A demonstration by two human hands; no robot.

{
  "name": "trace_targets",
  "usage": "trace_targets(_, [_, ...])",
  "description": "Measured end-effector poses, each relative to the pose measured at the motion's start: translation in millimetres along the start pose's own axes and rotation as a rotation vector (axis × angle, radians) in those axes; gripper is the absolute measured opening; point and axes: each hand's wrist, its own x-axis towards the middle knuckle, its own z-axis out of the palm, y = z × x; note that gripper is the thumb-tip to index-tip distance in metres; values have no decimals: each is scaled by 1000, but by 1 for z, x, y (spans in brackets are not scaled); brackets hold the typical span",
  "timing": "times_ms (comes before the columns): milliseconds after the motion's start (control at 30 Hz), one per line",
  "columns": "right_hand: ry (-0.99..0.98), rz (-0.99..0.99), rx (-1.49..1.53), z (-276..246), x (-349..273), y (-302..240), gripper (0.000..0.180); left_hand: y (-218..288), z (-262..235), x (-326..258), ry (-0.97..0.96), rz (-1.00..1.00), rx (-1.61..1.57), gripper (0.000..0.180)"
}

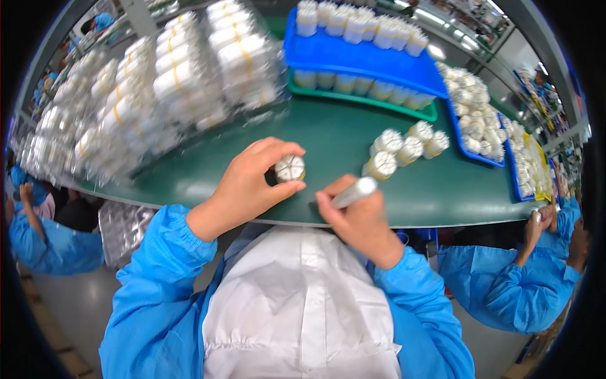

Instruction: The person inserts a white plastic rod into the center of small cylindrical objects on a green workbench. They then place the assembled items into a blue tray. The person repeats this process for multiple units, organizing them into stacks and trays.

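My left hand (252, 180) pinches a small white cylindrical part (290, 168) with a slotted round top, just above the green table (328, 136). My right hand (356, 218) grips a silver pen-like tool (353, 192), its tip pointing up and right, a short way right of the part. Several more white cylindrical parts (404, 148) stand in a loose cluster on the table beyond my right hand. I wear blue sleeves and a white apron.
Clear trays of white parts (177, 82) are stacked at the back left. Blue trays (360, 54) on a green tray hold rows of parts at the back centre; more blue trays (480, 120) lie to the right. People in blue work at left (38, 240) and right (524, 278).
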Motion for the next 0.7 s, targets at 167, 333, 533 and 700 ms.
trace_targets(167, [202,-165,253,-11,45,-24,12,2,16,-16,130,-172,-188,51])
trace_targets(333, [96,55,277,2,70,-16,12,5,12,-17,108,-200,-163,52])
trace_targets(533, [33,163,329,11,68,-5,13,0,15,-17,143,-107,-109,51])
trace_targets(700, [-12,153,356,9,65,3,14,-5,16,-14,152,-17,-85,50])
